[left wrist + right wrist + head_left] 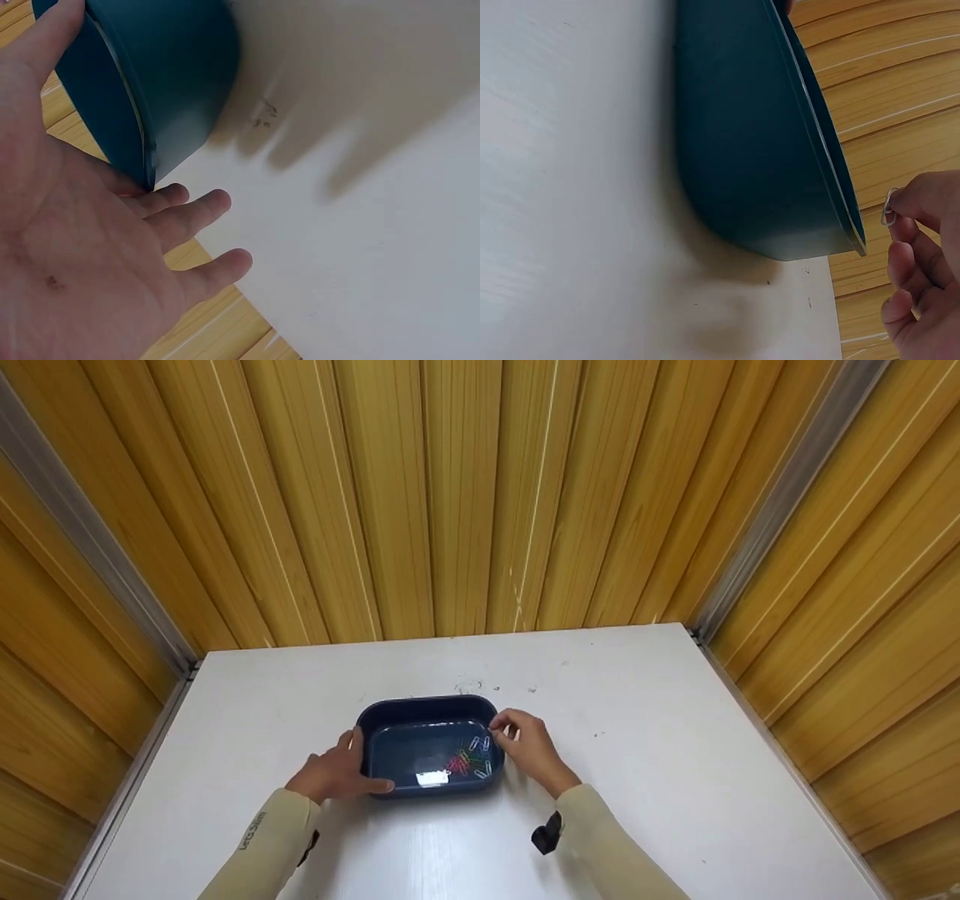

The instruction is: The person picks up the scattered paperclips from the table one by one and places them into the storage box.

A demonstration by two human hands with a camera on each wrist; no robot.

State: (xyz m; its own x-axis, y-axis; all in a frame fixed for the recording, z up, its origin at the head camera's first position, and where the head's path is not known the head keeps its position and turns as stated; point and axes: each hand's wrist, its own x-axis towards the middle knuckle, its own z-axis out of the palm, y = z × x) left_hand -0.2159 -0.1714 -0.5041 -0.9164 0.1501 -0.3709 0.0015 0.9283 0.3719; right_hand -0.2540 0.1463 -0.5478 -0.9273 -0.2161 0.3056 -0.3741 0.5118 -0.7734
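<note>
A dark blue rectangular basin (pixel 397 746) with rounded corners stands on the white table. Colourful paper clips (pixel 463 759), among them pink, green and white ones, lie at the right of its floor. My left hand (pixel 337 769) rests on its left rim, the thumb along the front edge. In the left wrist view, the fingers (pixel 202 217) are spread and fairly straight. Beside the right rim, my right hand (pixel 534 746) pinches a pale paper clip (pixel 889 207) between thumb and forefinger. The other fingers of that hand are loosely bent in the right wrist view.
The white table (pixel 637 720) runs back to a wall of yellow wood-look panels (pixel 457 510). Similar panels stand at both sides, with grey metal posts (pixel 795 495) at the corners. Small dark marks (pixel 471 685) spot the table behind the basin.
</note>
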